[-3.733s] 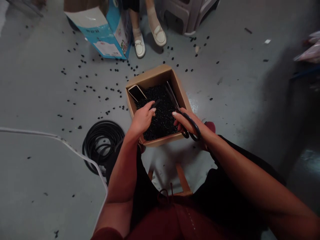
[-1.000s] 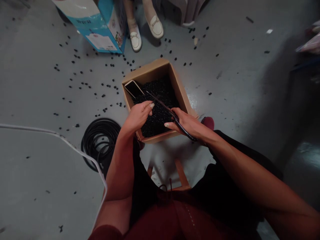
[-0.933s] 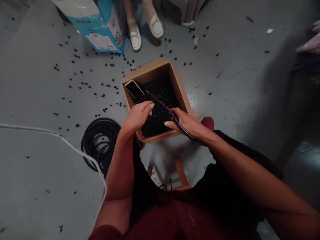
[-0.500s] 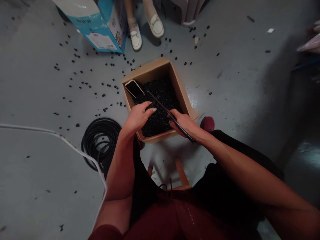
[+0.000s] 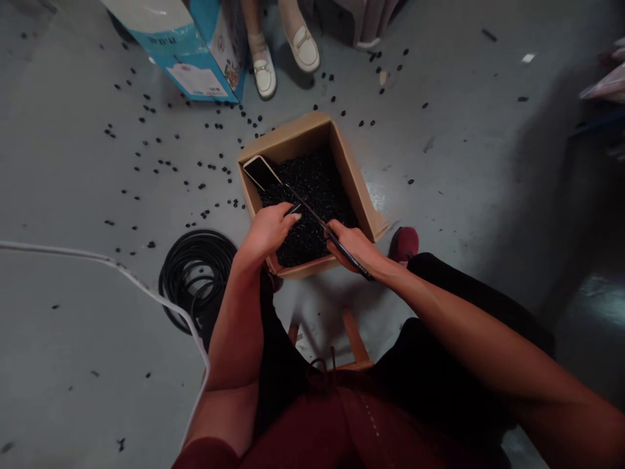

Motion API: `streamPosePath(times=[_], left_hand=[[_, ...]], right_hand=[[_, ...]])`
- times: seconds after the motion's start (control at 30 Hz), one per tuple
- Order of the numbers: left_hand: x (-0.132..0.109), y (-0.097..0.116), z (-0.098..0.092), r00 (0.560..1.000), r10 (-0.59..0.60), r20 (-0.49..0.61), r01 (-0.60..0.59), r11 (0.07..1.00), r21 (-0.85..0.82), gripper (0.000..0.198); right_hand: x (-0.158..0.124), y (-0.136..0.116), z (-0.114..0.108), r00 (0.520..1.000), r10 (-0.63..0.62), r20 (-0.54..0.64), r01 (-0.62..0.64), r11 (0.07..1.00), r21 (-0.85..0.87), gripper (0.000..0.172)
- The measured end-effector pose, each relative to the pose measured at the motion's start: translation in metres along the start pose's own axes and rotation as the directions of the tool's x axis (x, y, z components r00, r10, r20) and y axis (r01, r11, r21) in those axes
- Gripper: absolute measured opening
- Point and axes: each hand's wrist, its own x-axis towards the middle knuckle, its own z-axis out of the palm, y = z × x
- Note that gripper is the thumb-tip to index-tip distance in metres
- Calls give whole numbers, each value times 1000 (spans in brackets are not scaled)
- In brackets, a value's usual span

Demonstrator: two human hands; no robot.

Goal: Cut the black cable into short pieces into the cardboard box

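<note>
A cardboard box [image 5: 359, 189] stands between my feet, partly filled with small black pieces [image 5: 317, 169]. Over its near left part, my left hand [image 5: 270, 228] is closed on a short black ribbed strip [image 5: 294, 208], pinched between thumb and fingers. My right hand [image 5: 351, 244] grips a long, thin dark bladed tool [image 5: 310, 210]; its handle sticks out behind the hand, and its exact kind is unclear. The blade points up and left, passing close to the strip's end. Whether they touch I cannot tell. A flat black phone-like rectangle [image 5: 262, 172] leans in the box's far left corner.
Coiled black tubing [image 5: 195, 273] lies left of my left arm, and a white cable [image 5: 141, 286] runs past it. Black bits dot the floor. Beyond the box are another person's white shoes [image 5: 305, 50], a blue-and-white carton [image 5: 205, 71] and a plastic stool [image 5: 374, 23].
My right hand has shifted slightly left and down with the bladed tool. The strip in my left hand now shows more clearly; the left hand has moved only slightly.
</note>
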Motion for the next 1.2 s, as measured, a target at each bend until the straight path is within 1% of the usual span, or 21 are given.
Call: streamPosePath(times=[0.17, 0.4, 0.5, 0.57, 0.67, 0.73, 0.8, 0.87, 0.93, 1.0, 1.07, 1.13, 1.2], left_hand=[[2, -1, 2, 998, -39, 57, 34, 996, 78, 28], [3, -9, 10, 995, -69, 66, 55, 980, 193, 27], [3, -13, 12, 995, -87, 57, 70, 968, 242, 28], [3, -15, 13, 995, -87, 54, 70, 964, 256, 28], [3, -16, 14, 997, -53, 50, 40, 974, 224, 28], [2, -14, 12, 999, -28, 33, 22, 986, 163, 27], [1, -10, 9, 1000, 6, -3, -5, 999, 49, 26], [0, -8, 7, 998, 39, -56, -46, 993, -111, 26], [0, -8, 6, 993, 53, -109, -84, 952, -294, 25], [1, -9, 7, 988, 45, -146, -109, 880, -462, 24], [2, -8, 8, 984, 18, -178, -124, 783, -609, 24], [2, -5, 7, 978, -41, -207, -130, 655, -745, 26], [1, 2, 4, 965, -128, -227, -135, 502, -855, 30]], right_hand=[[4, 7, 11, 1000, 13, 13, -13, 999, -30, 23], [8, 14, 27, 1000, 15, 10, -15, 999, -50, 24], [9, 18, 35, 1000, -4, 16, 4, 1000, -2, 22], [9, 21, 38, 1000, -22, 18, 22, 999, 30, 20], [8, 22, 36, 1000, -17, 19, 17, 1000, 5, 18], [7, 19, 31, 1000, -3, 26, 3, 1000, -15, 17], [7, 16, 22, 999, 12, 30, -12, 1000, 18, 16], [7, 13, 12, 1000, 21, 1, -21, 993, 116, 16], [7, 11, 1, 998, 32, -49, -18, 968, 252, 16], [8, 8, -10, 993, 46, -111, 0, 923, 384, 19], [8, 6, -21, 985, 46, -165, 41, 871, 489, 22], [8, 3, -30, 975, 40, -218, 95, 815, 572, 24], [9, 2, -37, 967, 39, -253, 132, 770, 624, 25]])
